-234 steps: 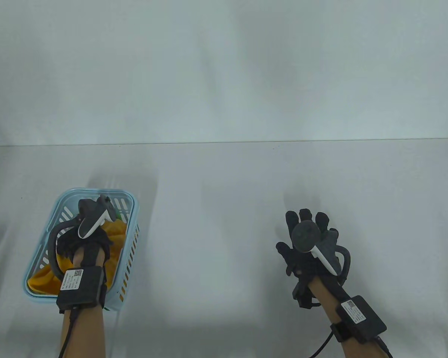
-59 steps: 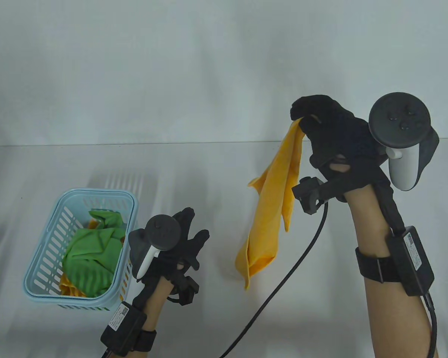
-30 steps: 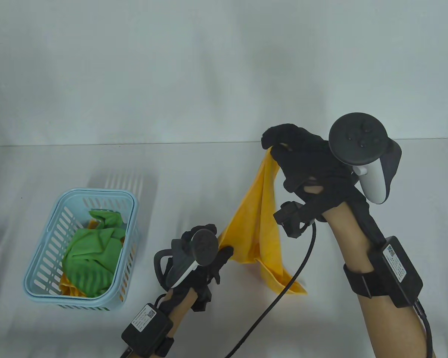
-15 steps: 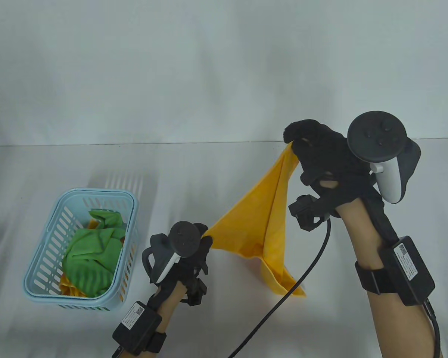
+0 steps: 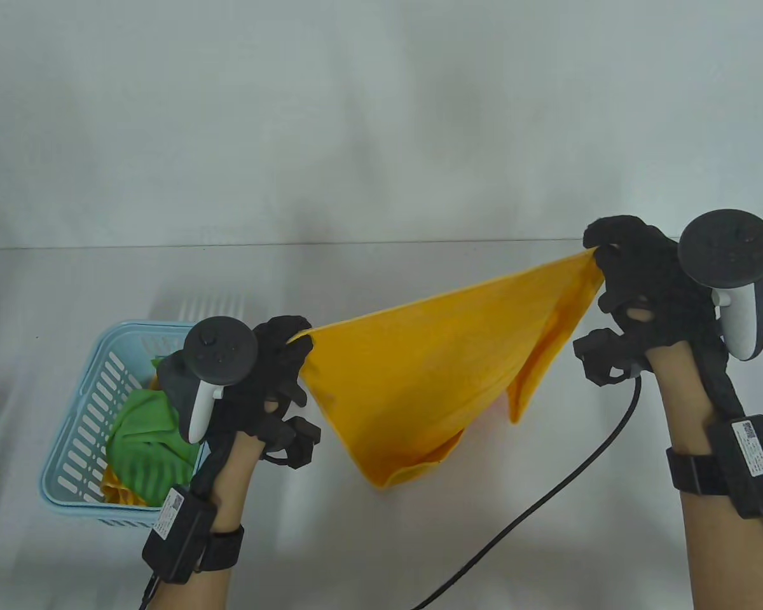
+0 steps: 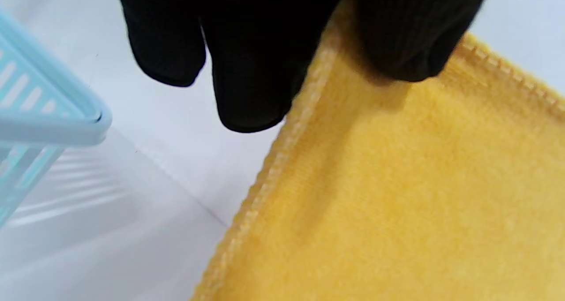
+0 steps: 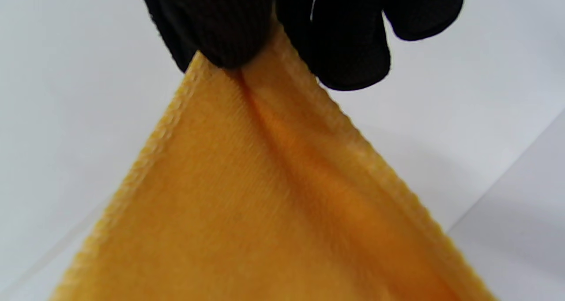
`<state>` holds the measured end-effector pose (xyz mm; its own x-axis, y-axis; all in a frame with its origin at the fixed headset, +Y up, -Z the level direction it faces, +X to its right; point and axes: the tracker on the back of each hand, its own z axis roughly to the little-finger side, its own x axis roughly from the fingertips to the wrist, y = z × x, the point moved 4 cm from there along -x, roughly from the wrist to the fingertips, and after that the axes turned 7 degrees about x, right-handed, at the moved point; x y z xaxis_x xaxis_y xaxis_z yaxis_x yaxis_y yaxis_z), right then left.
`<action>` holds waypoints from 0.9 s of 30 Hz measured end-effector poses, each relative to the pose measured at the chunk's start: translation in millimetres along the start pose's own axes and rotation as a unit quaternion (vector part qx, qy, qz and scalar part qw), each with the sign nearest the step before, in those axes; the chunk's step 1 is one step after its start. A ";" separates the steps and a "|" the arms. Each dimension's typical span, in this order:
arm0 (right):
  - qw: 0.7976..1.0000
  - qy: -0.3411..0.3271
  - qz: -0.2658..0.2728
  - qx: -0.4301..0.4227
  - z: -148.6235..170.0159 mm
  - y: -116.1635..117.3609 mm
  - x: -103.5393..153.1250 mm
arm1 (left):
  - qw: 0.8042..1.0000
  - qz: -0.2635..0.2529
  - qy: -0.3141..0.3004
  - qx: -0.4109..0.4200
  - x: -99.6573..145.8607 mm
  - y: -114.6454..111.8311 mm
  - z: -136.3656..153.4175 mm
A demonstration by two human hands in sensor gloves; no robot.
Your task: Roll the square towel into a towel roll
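Left hand (image 5: 273, 368): pinches towel (image 5: 432, 368) corner.
Right hand (image 5: 642, 279): pinches opposite corner, higher.
Towel: stretched between, off table (image 5: 369, 540).

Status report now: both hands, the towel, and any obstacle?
Left hand pinches one towel corner, right hand pinches another. Orange towel held spread above the table, not yet rolled. Blue basket beside left hand.

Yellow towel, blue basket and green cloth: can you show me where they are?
yellow towel (image 5: 432, 356), table view, middle of the spread cloth.
blue basket (image 5: 79, 438), table view, its slotted left wall.
green cloth (image 5: 146, 445), table view, the crumpled heap inside the basket.
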<state>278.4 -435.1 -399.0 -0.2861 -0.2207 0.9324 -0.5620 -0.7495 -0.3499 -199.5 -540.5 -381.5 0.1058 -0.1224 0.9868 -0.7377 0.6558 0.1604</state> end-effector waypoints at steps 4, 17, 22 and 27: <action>1.000 -0.003 0.000 0.021 12.2 1.6 1.3 | 1.000 0.000 -0.014 -0.014 -5.6 18.9 -16.4; 0.998 -0.029 0.006 -0.056 10.6 -37.1 39.6 | 0.996 0.014 -0.069 0.057 7.6 79.5 -58.4; 0.994 -0.041 0.021 -0.102 -0.2 -57.6 43.4 | 0.993 0.003 -0.094 0.072 9.2 100.6 -78.5; 0.996 -0.018 0.035 -0.081 -8.4 -49.3 17.7 | 0.998 -0.009 -0.067 0.012 -23.6 99.4 -83.9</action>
<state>294.5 -396.8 -366.0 -0.3024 -0.2930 0.9070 -0.6605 -0.6216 -0.4210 -219.4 -409.9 -387.1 0.0310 -0.2339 0.9718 -0.7527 0.6343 0.1766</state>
